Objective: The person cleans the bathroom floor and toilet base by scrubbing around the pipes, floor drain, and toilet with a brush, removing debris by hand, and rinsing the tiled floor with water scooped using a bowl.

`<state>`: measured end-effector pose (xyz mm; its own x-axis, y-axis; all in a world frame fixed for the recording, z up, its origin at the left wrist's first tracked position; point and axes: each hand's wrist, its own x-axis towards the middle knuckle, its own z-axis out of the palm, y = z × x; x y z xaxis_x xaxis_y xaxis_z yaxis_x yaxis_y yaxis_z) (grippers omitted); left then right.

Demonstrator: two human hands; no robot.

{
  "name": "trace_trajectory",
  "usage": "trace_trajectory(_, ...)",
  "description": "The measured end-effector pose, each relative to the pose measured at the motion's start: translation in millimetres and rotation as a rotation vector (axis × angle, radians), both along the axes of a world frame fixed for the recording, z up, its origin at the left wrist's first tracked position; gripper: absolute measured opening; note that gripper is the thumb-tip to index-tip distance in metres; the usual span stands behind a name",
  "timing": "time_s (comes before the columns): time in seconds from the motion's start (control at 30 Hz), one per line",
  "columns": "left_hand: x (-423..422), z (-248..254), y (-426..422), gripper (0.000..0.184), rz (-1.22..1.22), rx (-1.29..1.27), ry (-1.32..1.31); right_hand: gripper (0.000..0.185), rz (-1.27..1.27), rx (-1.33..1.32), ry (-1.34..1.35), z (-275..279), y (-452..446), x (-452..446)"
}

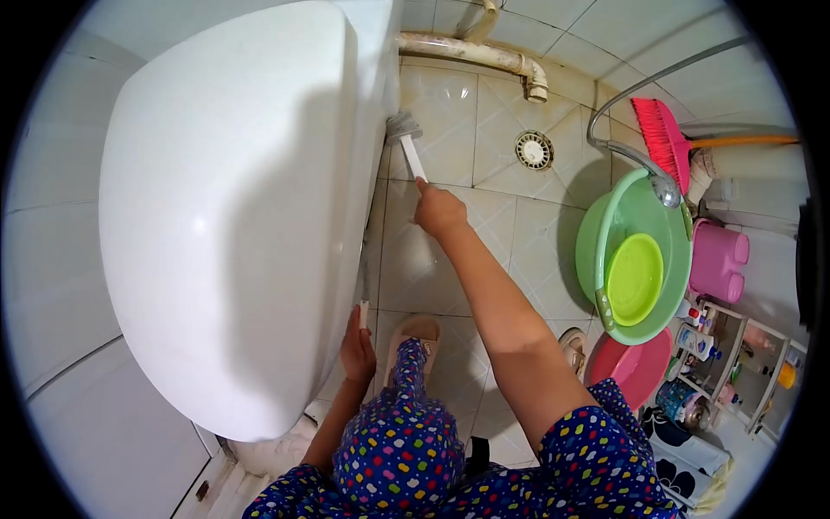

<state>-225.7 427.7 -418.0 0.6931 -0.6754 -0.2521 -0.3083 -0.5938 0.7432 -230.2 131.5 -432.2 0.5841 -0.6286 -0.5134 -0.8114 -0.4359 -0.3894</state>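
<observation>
My right hand [439, 210] is wrapped round the white handle of a brush [413, 157], whose grey bristle head rests on the tiled floor at the base of the big white fixture [216, 199]. Lower down, beside the fixture's edge, my left hand [356, 350] touches a second white handle [364, 313]. The fingers of that hand are close together. A thin grey part runs up from this handle along the fixture's side, partly hidden.
A floor drain [534, 150] lies below a pipe [475, 54]. At the right stand a green basin [594, 246] with a lime bowl [635, 278], a red basin [635, 363], a pink broom [664, 143], a shower head [666, 189] and a shelf with bottles [735, 355].
</observation>
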Motion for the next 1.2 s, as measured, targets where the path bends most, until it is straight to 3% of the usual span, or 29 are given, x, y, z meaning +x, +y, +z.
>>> trace_trajectory(0.1, -1, -1, 1, 0.043, 0.009, 0.007, 0.005, 0.05, 0.023, -0.041, -0.114, -23, 32, -33)
trace_trajectory(0.17, -5, -5, 1, 0.043, 0.018, -0.005, 0.008, 0.054, 0.161, 0.175, 0.104, 1, 71, -64)
trace_trajectory(0.27, -10, -9, 2, 0.042, 0.01, 0.002, -0.003, 0.056, 0.179, 0.236, 0.126, 14, 101, -81)
trace_trajectory(0.43, -5, -13, 4, 0.041, -0.039, 0.002, -0.116, 0.05, 0.078, -0.051, 0.049, -16, 24, -25)
trace_trajectory(0.53, -6, 9, 14, 0.041, -0.095, 0.216, -0.17, 0.048, 0.038, -0.001, 0.027, 9, -1, -31)
trace_trajectory(0.63, 0, 12, 38, 0.042, -0.151, 0.365, -0.202, 0.05, 0.107, -0.039, -0.11, -2, 9, -90)
trace_trajectory(0.7, -2, 14, 69, 0.043, -0.201, 0.475, -0.224, 0.049, 0.244, 0.069, 0.079, 23, 33, -120)
trace_trajectory(0.77, -4, 18, 96, 0.044, -0.207, 0.5, -0.241, 0.052, 0.437, -0.006, 0.033, 33, 64, -153)
trace_trajectory(0.93, -5, 37, 146, 0.044, -0.109, 0.661, -0.238, 0.053, 0.398, 0.126, 0.123, 30, 101, -152)
trace_trajectory(1.0, -3, 42, 153, 0.043, -0.106, 0.672, -0.234, 0.054, 0.278, 0.016, 0.104, 26, 91, -124)
trace_trajectory(1.2, 12, 32, 166, 0.044, -0.052, 0.869, -0.267, 0.052, 0.318, -0.018, 0.032, 45, 34, -141)
